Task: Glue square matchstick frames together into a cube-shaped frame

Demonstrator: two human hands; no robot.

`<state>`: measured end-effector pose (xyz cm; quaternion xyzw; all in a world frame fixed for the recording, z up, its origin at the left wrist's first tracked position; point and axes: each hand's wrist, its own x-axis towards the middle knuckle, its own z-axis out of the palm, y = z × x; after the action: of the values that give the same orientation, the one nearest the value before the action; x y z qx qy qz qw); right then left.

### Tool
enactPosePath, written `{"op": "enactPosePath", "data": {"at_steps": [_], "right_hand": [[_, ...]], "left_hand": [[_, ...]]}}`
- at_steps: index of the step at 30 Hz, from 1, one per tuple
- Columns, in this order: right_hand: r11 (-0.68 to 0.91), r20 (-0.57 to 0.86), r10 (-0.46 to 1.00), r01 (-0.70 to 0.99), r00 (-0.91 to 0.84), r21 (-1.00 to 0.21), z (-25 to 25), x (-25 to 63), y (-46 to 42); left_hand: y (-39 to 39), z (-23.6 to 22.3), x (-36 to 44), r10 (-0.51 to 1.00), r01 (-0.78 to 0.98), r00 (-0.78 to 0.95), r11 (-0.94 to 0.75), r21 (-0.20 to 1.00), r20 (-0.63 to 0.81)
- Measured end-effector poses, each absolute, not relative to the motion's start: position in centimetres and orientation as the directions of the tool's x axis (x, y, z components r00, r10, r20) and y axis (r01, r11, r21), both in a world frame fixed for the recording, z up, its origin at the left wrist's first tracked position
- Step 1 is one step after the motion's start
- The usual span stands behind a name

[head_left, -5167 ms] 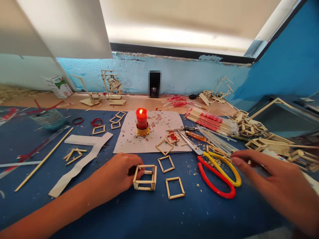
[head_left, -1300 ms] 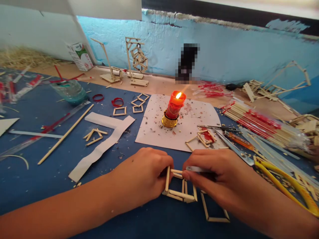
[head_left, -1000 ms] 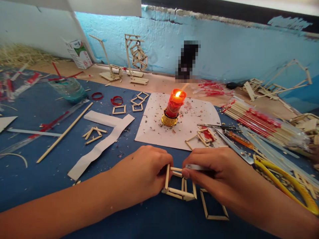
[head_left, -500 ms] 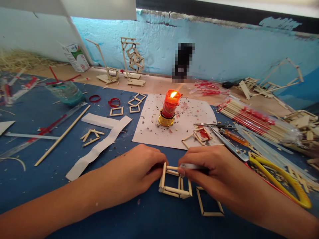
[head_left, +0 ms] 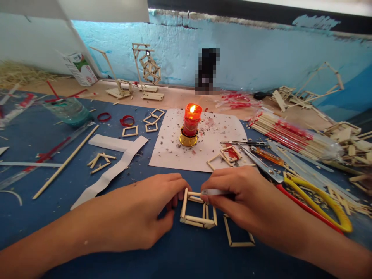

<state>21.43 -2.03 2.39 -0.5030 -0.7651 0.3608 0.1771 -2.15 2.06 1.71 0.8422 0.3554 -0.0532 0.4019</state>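
A small box-shaped frame of wooden sticks (head_left: 195, 221) stands on the blue table between my hands. My left hand (head_left: 145, 211) is at its left, thumb apart from the curled fingers; the index fingertip is close to the upper left corner, and I cannot tell whether it touches. My right hand (head_left: 244, 201) pinches a small whitish, translucent strip (head_left: 215, 192) at the frame's upper right corner. Below that hand lies a flat square of sticks (head_left: 241, 244), partly hidden by it.
A lit red candle (head_left: 192, 122) on a gold base stands on white paper (head_left: 165, 155) ahead. Yellow-handled scissors (head_left: 328, 203) and bagged sticks (head_left: 293, 133) lie right. A jar (head_left: 69, 112), paper strips (head_left: 116, 174) and a long stick (head_left: 66, 161) are left. Stick models (head_left: 149, 68) stand behind.
My left thumb has come away from the box-shaped frame and moved down-left. My right hand keeps the whitish strip at the corner. The whole view has shifted slightly.
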Motion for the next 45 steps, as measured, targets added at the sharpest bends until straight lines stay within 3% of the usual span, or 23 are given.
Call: {"op": "enactPosePath", "data": {"at_steps": [7, 19, 26, 30, 36, 40, 45], "right_hand": [[0.251, -0.107, 0.887, 0.663, -0.449, -0.705, 2.5, 21.5, -2.0], [0.232, -0.123, 0.887, 0.66, -0.445, -0.715, 2.4, 21.8, -1.8], [0.055, -0.263, 0.888, 0.655, -0.378, -0.754, 1.4, 22.9, -0.5], [-0.005, -0.337, 0.881, 0.707, -0.331, -0.708, 1.3, 23.6, 0.2], [-0.091, -0.44, 0.85, 0.744, -0.288, -0.662, 1.4, 24.1, 0.1], [-0.099, -0.408, 0.882, 0.753, -0.237, -0.65, 1.5, 23.5, -0.6], [-0.086, -0.327, 0.925, 0.734, -0.192, -0.674, 1.4, 22.6, -1.2]], "left_hand": [[1.7, 1.1, -1.2, 0.615, 0.73, 0.64, -0.3, 0.614, -0.461], [2.0, 1.5, -1.0, 0.617, 0.719, 0.654, -0.324, 0.615, -0.439], [2.5, 2.3, -0.8, 0.615, 0.658, 0.676, -0.255, 0.709, -0.406], [2.3, 2.0, -0.6, 0.656, 0.63, 0.665, -0.238, 0.739, -0.355], [0.2, 1.1, 0.1, 0.743, 0.66, 0.628, -0.349, 0.666, -0.233], [-0.9, 0.1, 0.7, 0.773, 0.71, 0.607, -0.425, 0.561, -0.183], [-1.1, -0.3, 0.7, 0.771, 0.693, 0.625, -0.479, 0.538, -0.119]]}}
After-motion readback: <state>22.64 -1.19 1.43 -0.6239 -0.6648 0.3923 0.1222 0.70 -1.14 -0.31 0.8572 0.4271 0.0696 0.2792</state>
